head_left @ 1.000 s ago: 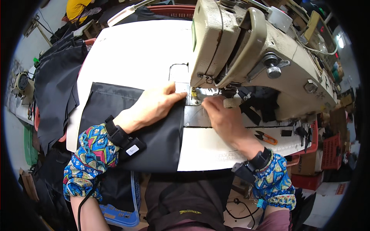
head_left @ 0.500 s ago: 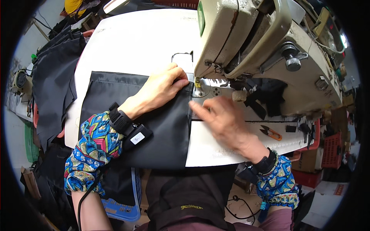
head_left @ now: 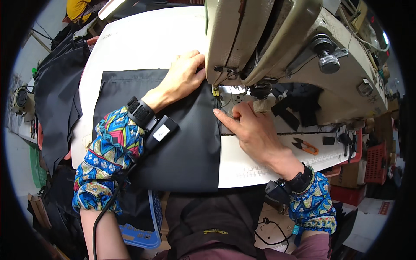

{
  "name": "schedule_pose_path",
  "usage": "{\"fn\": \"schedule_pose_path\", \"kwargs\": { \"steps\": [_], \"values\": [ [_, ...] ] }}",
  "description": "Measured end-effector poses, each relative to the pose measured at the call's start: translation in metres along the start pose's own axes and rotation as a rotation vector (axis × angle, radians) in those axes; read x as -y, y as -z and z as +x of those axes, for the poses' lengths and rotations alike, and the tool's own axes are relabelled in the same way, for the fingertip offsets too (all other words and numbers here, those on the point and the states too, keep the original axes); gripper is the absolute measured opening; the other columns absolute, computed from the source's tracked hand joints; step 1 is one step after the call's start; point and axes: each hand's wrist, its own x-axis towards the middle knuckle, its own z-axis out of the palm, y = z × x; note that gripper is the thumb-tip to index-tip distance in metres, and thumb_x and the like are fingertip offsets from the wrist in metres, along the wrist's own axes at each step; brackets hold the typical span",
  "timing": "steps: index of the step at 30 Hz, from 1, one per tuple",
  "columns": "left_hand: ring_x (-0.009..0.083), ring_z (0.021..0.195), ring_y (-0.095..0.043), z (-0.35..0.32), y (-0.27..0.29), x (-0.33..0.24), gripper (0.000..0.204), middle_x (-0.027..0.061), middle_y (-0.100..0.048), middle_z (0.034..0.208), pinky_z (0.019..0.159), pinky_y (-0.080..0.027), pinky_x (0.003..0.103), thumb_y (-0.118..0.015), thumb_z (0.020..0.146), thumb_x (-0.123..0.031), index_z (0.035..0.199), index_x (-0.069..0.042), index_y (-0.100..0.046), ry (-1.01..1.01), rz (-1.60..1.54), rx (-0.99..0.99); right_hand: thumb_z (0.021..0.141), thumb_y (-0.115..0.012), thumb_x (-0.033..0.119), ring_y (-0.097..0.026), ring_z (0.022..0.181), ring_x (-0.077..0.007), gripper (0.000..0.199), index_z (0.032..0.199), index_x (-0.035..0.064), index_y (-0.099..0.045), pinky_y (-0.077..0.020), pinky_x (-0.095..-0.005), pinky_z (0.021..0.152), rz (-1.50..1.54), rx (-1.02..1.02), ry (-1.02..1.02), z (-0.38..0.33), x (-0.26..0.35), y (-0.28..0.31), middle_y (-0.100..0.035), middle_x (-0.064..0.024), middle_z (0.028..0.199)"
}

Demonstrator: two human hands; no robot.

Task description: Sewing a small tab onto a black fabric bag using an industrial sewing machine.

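A black fabric panel (head_left: 182, 143) lies flat on the white sewing table, its right edge running to the presser foot (head_left: 216, 92) of a sewing machine (head_left: 255, 39). My left hand (head_left: 184, 78) is at the panel's far right corner, fingers bent and closed on the cloth beside the machine head; the fingertips are partly hidden. Nearer to me, my right hand (head_left: 255, 134) rests with its index finger stretched out, the tip on the panel's right edge just in front of the foot. Its other fingers are bent, and nothing shows in them.
Orange-handled thread snips (head_left: 305, 146) lie right of my right hand, above a printed ruler scale. Dark cloth scraps (head_left: 299, 104) sit under the machine arm. Black panels (head_left: 58, 95) hang at the left. A blue basket (head_left: 151, 229) stands below the table.
My left hand has slid away from me along the cloth's far edge, to beside the machine head. My right hand, blurred before, now holds its index finger still on the panel's edge.
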Motion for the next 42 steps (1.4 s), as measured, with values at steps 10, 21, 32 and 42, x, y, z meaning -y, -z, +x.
{"fn": "schedule_pose_path", "kwargs": {
  "steps": [10, 21, 32, 42],
  "values": [
    [0.0363, 0.110, -0.059, 0.012, 0.015, -0.003, 0.026, 0.0170, -0.061, 0.114, 0.094, -0.046, 0.047, -0.065, 0.089, -0.008, 0.114, -0.002, -0.062, -0.105, 0.047, 0.121, 0.079, -0.061, -0.001, -0.056, 0.103, -0.0310, 0.055, 0.132, 0.0120, -0.066, -0.0459, -0.0421, 0.087, -0.022, 0.030, -0.057, 0.002, 0.006, 0.003, -0.063, -0.0112, 0.108],
    [0.0373, 0.149, -0.033, -0.142, 0.046, -0.129, 0.066, 0.0201, -0.037, 0.158, 0.120, -0.026, 0.054, -0.060, 0.097, -0.039, 0.149, -0.001, -0.044, -0.104, 0.295, 0.539, 0.093, -0.074, 0.033, -0.069, 0.103, -0.0332, 0.051, 0.126, -0.0044, -0.062, -0.0537, -0.0404, 0.089, 1.055, 0.270, -0.327, -0.098, 0.099, -0.011, -0.072, -0.0195, 0.108],
    [0.0227, 0.136, -0.050, -0.280, 0.032, -0.221, 0.049, 0.0034, -0.055, 0.147, 0.119, -0.027, 0.048, -0.065, 0.093, -0.033, 0.139, -0.018, -0.059, -0.171, 0.487, 0.374, 0.101, -0.066, 0.018, -0.063, 0.063, -0.0061, 0.027, 0.082, -0.0012, -0.061, -0.0523, -0.0226, 0.054, 1.761, 0.393, -0.770, -0.119, 0.165, -0.001, -0.063, -0.0011, 0.068],
    [0.0125, 0.095, -0.061, -0.296, 0.038, -0.234, 0.029, -0.0032, -0.068, 0.108, 0.106, -0.035, 0.040, -0.067, 0.081, -0.017, 0.108, -0.017, -0.077, -0.299, 0.441, 0.039, 0.098, -0.071, 0.024, -0.066, 0.060, -0.0078, 0.034, 0.078, 0.0001, -0.060, -0.0530, -0.0223, 0.050, 1.742, 0.356, -0.846, -0.122, 0.176, 0.002, -0.066, -0.0047, 0.066]
  ]
}}
